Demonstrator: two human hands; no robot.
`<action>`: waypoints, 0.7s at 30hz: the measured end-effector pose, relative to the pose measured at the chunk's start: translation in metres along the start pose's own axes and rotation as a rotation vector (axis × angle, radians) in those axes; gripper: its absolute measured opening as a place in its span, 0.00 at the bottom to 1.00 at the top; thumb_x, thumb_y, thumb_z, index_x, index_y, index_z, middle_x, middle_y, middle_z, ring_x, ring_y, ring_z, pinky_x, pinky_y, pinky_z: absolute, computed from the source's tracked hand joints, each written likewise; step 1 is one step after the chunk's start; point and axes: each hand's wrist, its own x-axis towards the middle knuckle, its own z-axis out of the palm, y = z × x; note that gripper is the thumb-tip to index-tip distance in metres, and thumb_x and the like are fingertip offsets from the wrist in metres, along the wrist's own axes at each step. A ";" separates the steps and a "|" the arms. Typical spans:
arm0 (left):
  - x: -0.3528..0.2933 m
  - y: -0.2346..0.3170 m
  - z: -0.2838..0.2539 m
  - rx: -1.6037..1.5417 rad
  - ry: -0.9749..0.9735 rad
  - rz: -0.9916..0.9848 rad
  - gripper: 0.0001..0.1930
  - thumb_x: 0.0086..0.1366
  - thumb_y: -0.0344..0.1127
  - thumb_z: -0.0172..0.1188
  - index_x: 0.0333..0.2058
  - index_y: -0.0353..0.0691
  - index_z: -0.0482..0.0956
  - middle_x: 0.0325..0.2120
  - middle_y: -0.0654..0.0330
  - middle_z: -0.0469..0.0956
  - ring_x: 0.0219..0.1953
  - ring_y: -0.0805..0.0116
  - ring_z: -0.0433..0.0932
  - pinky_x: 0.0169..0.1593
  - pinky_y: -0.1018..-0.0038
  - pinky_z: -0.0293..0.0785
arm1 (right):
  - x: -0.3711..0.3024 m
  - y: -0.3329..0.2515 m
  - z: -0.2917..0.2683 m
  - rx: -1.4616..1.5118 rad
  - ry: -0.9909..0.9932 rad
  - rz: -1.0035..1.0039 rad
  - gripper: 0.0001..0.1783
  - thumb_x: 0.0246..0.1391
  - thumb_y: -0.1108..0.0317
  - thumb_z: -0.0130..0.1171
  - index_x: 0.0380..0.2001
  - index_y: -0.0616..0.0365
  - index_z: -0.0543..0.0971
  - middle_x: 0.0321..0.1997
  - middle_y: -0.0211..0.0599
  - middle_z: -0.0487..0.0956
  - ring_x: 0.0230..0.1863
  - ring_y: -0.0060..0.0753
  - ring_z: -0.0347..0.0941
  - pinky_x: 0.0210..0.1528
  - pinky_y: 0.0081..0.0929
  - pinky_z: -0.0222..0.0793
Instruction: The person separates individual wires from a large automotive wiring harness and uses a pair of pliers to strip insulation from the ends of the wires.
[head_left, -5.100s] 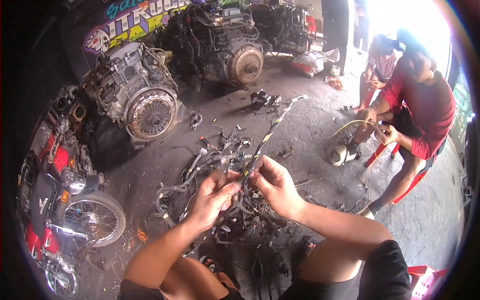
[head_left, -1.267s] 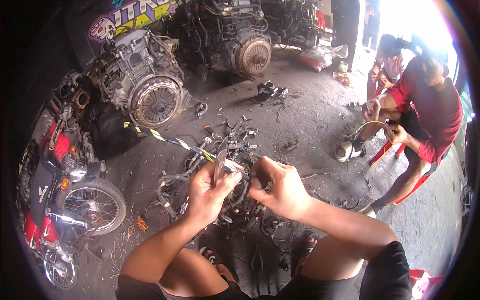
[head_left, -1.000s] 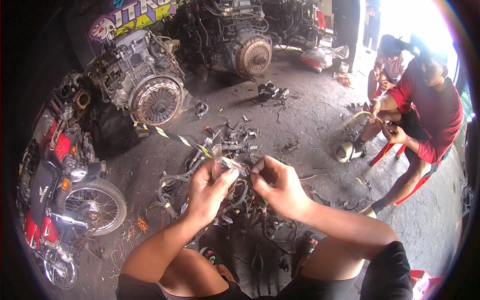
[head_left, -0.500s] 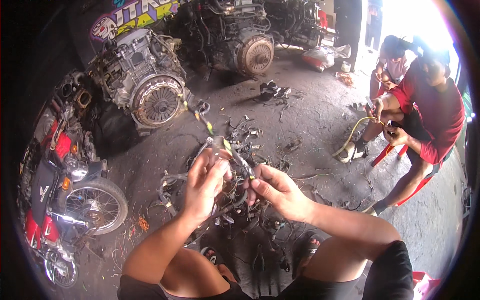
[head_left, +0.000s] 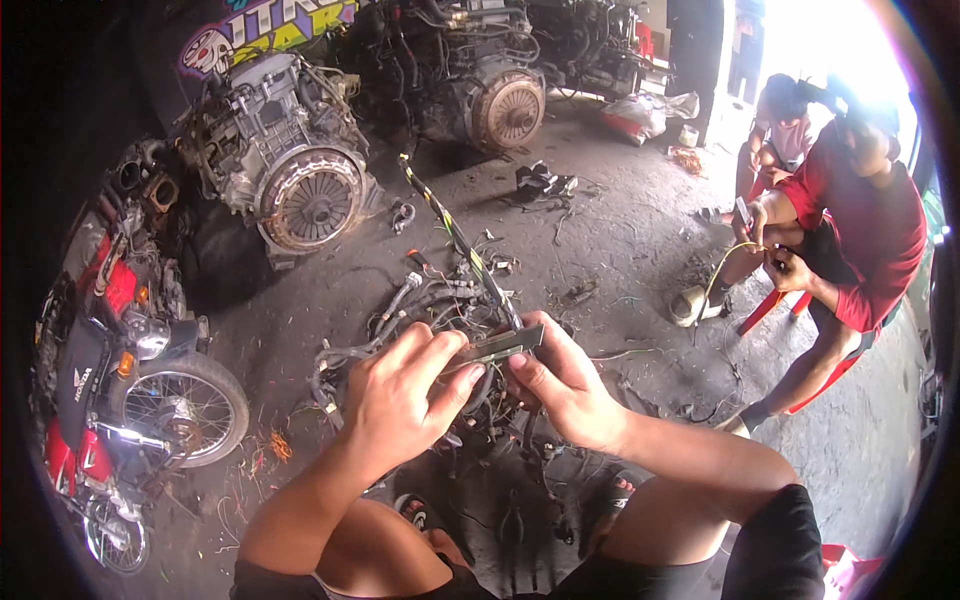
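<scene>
My left hand [head_left: 405, 390] is closed on a knife [head_left: 500, 346] with a flat, broad metal blade, pointing right. My right hand [head_left: 565, 385] pinches the near end of a wire bundle [head_left: 462, 245], a long dark strand showing yellow and green bits that slants up and away to the left. The blade lies across the bundle just in front of my right fingertips; whether its edge touches the wires I cannot make out. Beneath both hands a tangled heap of wiring harnesses [head_left: 440, 292] with connectors covers the floor, partly hidden by my hands.
Pliers [head_left: 515, 525] lie between my feet. A red motorcycle [head_left: 125, 400] stands at left, engines [head_left: 290, 150] with clutch plates at the back. On the right a seated person in a red shirt [head_left: 885, 235] holds a yellow wire [head_left: 722, 262]; another person [head_left: 785, 130] sits behind.
The knife has swung from upright and blurred to lying level across the bundle. My left hand has turned and dropped slightly. The wire bundle now stands out straighter.
</scene>
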 end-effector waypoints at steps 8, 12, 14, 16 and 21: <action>-0.003 0.006 -0.016 0.165 -0.076 -0.064 0.14 0.58 0.36 0.70 0.40 0.37 0.81 0.28 0.54 0.77 0.27 0.53 0.79 0.30 0.63 0.75 | 0.001 -0.001 -0.002 -0.103 -0.015 -0.095 0.15 0.70 0.68 0.49 0.55 0.63 0.67 0.36 0.31 0.75 0.39 0.20 0.71 0.45 0.23 0.67; -0.005 0.006 -0.018 0.171 -0.081 -0.084 0.14 0.57 0.36 0.70 0.39 0.37 0.81 0.28 0.54 0.76 0.26 0.53 0.79 0.30 0.63 0.75 | -0.002 -0.009 -0.001 -0.073 -0.001 -0.003 0.16 0.70 0.70 0.49 0.56 0.64 0.67 0.36 0.32 0.75 0.38 0.20 0.72 0.47 0.24 0.68; -0.006 0.006 -0.019 0.174 -0.080 -0.091 0.13 0.56 0.35 0.71 0.38 0.37 0.81 0.27 0.54 0.76 0.26 0.53 0.79 0.30 0.64 0.75 | -0.003 -0.010 -0.001 -0.081 -0.002 0.000 0.16 0.70 0.70 0.49 0.56 0.64 0.67 0.36 0.32 0.75 0.38 0.20 0.72 0.48 0.24 0.68; -0.006 0.006 -0.020 0.184 -0.075 -0.089 0.13 0.56 0.35 0.71 0.38 0.37 0.81 0.27 0.54 0.76 0.26 0.53 0.79 0.29 0.64 0.75 | -0.002 -0.012 0.000 -0.084 0.015 -0.014 0.16 0.70 0.70 0.50 0.56 0.65 0.68 0.35 0.32 0.75 0.38 0.21 0.72 0.47 0.24 0.68; -0.004 0.008 -0.021 0.200 -0.070 -0.080 0.13 0.56 0.35 0.71 0.37 0.37 0.81 0.27 0.54 0.76 0.25 0.53 0.79 0.29 0.64 0.75 | 0.001 -0.004 -0.003 -0.180 0.041 -0.019 0.18 0.69 0.65 0.51 0.57 0.63 0.68 0.33 0.30 0.77 0.33 0.17 0.69 0.37 0.19 0.64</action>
